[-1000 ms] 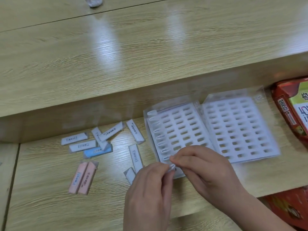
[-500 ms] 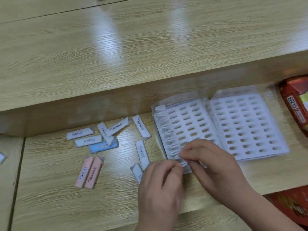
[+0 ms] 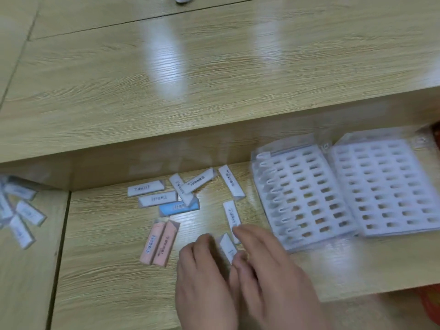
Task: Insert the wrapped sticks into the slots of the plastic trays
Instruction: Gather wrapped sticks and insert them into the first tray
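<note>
Step in hand: pick-up of one white wrapped stick (image 3: 227, 246) from the lower wooden surface (image 3: 107, 270), near the left plastic tray (image 3: 302, 201). Right hand (image 3: 269, 265) over the stick, thumb against its near end, forefinger tip on the neighbouring white stick (image 3: 232, 215). Left hand (image 3: 202, 270) beside it, fingers curled, tips at the stick's left edge. Firm grip or mere touch, for either hand: cannot tell through motion blur. Right plastic tray (image 3: 385, 191) flat beside the left one, edges meeting. More sticks loose further left: several white, one blue stick (image 3: 178, 207), two pink sticks (image 3: 162, 244) side by side. To do well: pinch by the long edges, not the flat face; lift clear of the neighbour; turn one end downward; line up over a single slot before pressing; steady the tray rim with the free hand against sliding.
</note>
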The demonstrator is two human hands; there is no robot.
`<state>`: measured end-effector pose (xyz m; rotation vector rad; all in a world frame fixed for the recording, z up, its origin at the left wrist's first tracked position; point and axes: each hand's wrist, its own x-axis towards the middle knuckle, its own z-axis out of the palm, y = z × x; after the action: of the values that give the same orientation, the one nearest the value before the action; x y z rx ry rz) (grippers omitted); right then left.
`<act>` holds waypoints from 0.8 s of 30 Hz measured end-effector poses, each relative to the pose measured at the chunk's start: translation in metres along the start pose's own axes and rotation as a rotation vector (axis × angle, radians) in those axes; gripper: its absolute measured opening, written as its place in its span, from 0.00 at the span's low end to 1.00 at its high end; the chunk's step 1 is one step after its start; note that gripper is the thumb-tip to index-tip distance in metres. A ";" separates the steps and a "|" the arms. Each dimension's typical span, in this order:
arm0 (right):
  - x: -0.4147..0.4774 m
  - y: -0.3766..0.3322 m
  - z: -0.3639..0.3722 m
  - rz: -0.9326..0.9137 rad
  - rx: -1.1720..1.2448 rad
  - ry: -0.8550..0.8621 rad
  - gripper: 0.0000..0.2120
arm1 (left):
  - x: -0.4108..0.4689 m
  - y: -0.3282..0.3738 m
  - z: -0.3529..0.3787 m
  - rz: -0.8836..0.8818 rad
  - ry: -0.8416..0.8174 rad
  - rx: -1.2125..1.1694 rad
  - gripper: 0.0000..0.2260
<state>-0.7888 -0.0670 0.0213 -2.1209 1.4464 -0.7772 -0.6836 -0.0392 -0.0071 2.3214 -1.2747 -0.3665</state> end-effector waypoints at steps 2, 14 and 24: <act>0.010 -0.003 0.023 0.118 -0.102 -0.056 0.23 | 0.005 -0.006 0.000 -0.010 -0.026 0.072 0.28; 0.023 -0.012 0.038 0.369 -0.281 -0.195 0.23 | 0.019 -0.032 -0.019 -0.119 -0.079 -0.332 0.13; 0.004 -0.013 -0.009 0.531 0.366 -0.126 0.06 | 0.028 -0.001 -0.048 -0.231 -0.066 -0.735 0.10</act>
<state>-0.7851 -0.0670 0.0374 -1.3997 1.5582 -0.6267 -0.6467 -0.0496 0.0334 1.8167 -0.7152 -0.8341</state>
